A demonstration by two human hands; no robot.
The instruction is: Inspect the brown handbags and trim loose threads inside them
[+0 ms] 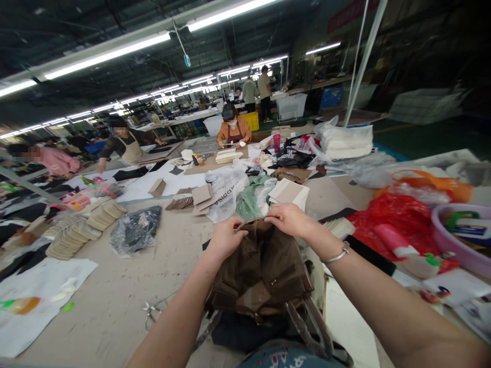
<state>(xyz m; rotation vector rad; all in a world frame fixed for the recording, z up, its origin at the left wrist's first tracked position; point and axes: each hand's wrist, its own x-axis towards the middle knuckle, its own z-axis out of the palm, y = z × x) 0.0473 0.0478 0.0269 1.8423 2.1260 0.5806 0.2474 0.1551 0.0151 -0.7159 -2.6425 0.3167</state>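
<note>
A brown fabric bag (264, 266) stands close in front of me, its mouth spread so that the inside lining shows. My left hand (227, 236) pinches the far rim on the left, thumb over the edge. On the same rim, a little to the right, my right hand (288, 219) grips with its fingers closed. Strap-like handles (307, 322) hang on the near side of the bag. Beneath it lies dark cloth (245, 332), partly hidden by the bag. Left of my left forearm, a pair of scissors (150, 312) rests on the table.
Beyond my hands lie clear plastic bags (226, 191) and flat card pieces (289, 194). A plastic-wrapped dark bundle (136, 229) and stacked beige pieces (76, 230) sit left. Red plastic (399, 220) and a purple basin (441, 225) are right. A co-worker (233, 128) sits across the table.
</note>
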